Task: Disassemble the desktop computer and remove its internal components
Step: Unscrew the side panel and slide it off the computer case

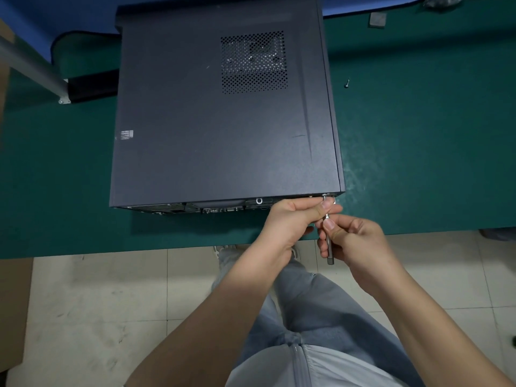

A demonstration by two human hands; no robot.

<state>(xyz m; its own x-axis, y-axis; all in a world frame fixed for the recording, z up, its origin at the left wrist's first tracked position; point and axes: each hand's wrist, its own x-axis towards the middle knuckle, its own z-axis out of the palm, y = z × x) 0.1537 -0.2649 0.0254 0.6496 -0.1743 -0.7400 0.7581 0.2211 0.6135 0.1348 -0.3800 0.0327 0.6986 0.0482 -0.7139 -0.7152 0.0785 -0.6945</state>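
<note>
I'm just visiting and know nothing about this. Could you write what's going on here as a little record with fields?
Scene: a person stands at a green table
Computer: dark case lying on its side, side panel on
Tool: thin screwdriver, tip at the case's near right corner
Right hand: grips the screwdriver
Left hand: pinches near the tip, steadying it
Loose part: one screw lying on the table right of the case
Stage: case not yet opened
</note>
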